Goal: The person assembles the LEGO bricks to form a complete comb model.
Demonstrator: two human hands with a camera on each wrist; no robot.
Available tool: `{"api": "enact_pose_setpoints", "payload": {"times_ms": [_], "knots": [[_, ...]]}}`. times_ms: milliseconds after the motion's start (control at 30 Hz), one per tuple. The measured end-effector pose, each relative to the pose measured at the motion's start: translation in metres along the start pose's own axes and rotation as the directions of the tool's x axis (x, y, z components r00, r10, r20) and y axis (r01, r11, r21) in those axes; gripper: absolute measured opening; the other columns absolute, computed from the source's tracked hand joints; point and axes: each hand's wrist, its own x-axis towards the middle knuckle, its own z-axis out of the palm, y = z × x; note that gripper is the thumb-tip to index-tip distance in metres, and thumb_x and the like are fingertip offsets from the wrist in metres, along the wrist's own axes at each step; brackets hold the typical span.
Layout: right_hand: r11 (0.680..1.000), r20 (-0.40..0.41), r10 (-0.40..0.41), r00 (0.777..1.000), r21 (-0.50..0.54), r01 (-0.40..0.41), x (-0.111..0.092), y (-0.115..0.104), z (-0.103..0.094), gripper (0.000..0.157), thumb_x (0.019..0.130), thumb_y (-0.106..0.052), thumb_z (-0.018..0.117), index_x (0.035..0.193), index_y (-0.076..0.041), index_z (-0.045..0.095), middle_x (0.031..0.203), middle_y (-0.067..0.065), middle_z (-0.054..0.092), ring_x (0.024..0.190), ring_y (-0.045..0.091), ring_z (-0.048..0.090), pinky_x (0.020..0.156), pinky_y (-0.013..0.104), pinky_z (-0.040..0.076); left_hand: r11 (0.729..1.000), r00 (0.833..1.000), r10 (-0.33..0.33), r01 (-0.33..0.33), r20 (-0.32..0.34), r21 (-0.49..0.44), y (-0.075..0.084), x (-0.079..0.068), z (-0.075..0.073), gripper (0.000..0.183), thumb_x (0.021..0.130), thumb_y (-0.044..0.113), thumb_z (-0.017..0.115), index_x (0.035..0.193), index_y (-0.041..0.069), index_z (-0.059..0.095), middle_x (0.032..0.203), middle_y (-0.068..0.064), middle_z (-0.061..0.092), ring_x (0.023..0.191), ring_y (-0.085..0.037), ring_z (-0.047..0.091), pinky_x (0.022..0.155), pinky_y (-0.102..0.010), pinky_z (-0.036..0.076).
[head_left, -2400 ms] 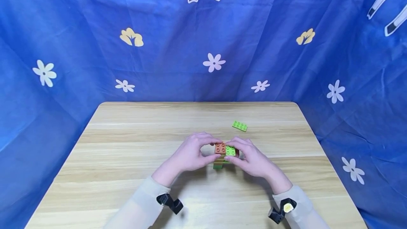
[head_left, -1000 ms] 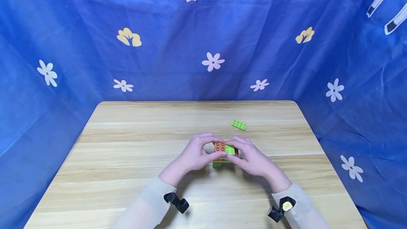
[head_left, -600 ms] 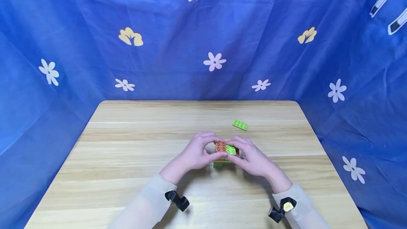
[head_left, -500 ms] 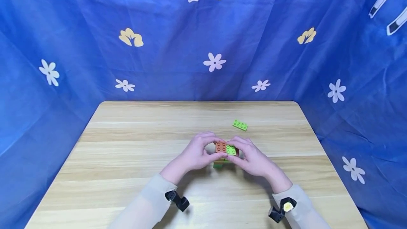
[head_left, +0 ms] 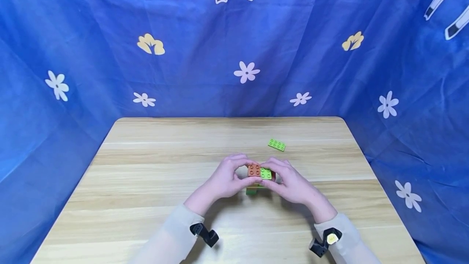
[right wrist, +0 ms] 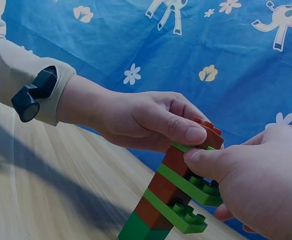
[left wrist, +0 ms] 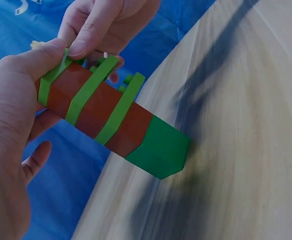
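A tower of toy building bricks (right wrist: pixel 163 190) stands on the table, with a dark green brick (left wrist: pixel 158 147) at its foot. Above that, brown bricks alternate with light green plates (left wrist: pixel 121 110) whose studded ends stick out to one side. My left hand (head_left: pixel 227 178) pinches the topmost brown brick (head_left: pixel 254 170) between thumb and fingers. On the tower's right, my right hand (head_left: pixel 293 182) pinches the uppermost light green plate (head_left: pixel 266 173) by its jutting end. The two thumbs meet or nearly meet at the front. Fingers hide part of the tower's upper portion.
A loose light green studded plate (head_left: pixel 276 145) lies on the wooden table (head_left: pixel 154 150), beyond the right hand. A blue patterned cloth (head_left: pixel 205 52) hangs behind the table and along both sides.
Since the earliest frame, my left hand has shifted slightly right, bringing its thumb across the brown brick's front beside the right thumb. The right hand, tower and loose plate look unmoved.
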Motion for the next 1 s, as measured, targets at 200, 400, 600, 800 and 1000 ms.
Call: {"api": "enact_pose_setpoints", "payload": {"times_ms": [200, 400, 600, 800, 1000], "knots": [[1.000, 0.000, 0.002, 1.000, 0.001, -0.002, 0.000, 0.000, -0.001, 0.041, 0.103, -0.037, 0.072, 0.140, -0.021, 0.067, 0.116, -0.018, 0.062, 0.091, 0.008, 0.055, 0.085, 0.038, 0.042, 1.000, 1.000, -0.009, 0.009, -0.007, -0.024, 0.001, -0.001, 0.001, 0.038, 0.090, 0.038, 0.087, 0.122, 0.019, 0.078, 0.103, 0.019, 0.068, 0.101, -0.004, 0.065, 0.090, -0.029, 0.057], [1.000, 0.007, 0.006, 1.000, 0.013, -0.006, -0.001, 0.000, -0.003, 0.043, 0.101, -0.038, 0.074, 0.141, -0.023, 0.066, 0.116, -0.019, 0.061, 0.090, 0.009, 0.055, 0.082, 0.037, 0.044, 1.000, 1.000, -0.014, 0.014, -0.010, -0.024, 0.000, -0.001, 0.001, 0.039, 0.090, 0.037, 0.088, 0.122, 0.018, 0.078, 0.102, 0.017, 0.069, 0.100, -0.005, 0.066, 0.089, -0.030, 0.057], [0.999, 0.000, 0.015, 1.000, 0.033, -0.015, -0.001, 0.003, -0.011, 0.048, 0.099, -0.039, 0.077, 0.142, -0.022, 0.064, 0.118, -0.017, 0.061, 0.094, 0.011, 0.056, 0.079, 0.043, 0.048, 0.997, 0.999, -0.027, 0.026, -0.018, -0.071, 0.000, -0.001, 0.002, 0.040, 0.091, 0.036, 0.087, 0.123, 0.014, 0.077, 0.104, 0.013, 0.070, 0.101, -0.009, 0.067, 0.083, -0.039, 0.062], [0.999, -0.034, 0.012, 0.999, 0.051, -0.010, 0.001, 0.008, -0.027, 0.051, 0.097, -0.033, 0.080, 0.144, -0.021, 0.063, 0.125, -0.010, 0.060, 0.104, 0.016, 0.057, 0.076, 0.038, 0.053, 0.997, 0.999, -0.031, 0.028, -0.031, -0.067, -0.001, -0.001, 0.003, 0.040, 0.091, 0.038, 0.086, 0.121, 0.013, 0.078, 0.104, 0.014, 0.069, 0.103, -0.009, 0.067, 0.087, -0.043, 0.061], [0.995, -0.111, -0.010, 0.994, 0.095, 0.020, 0.005, 0.031, -0.034, 0.047, 0.097, -0.015, 0.078, 0.142, -0.015, 0.064, 0.120, -0.004, 0.063, 0.102, 0.022, 0.060, 0.090, 0.040, 0.052, 0.999, 0.999, -0.012, 0.010, -0.041, -0.047, -0.002, -0.001, 0.005, 0.040, 0.089, 0.037, 0.088, 0.119, 0.013, 0.078, 0.105, 0.014, 0.071, 0.104, -0.008, 0.067, 0.096, -0.042, 0.058]]}}
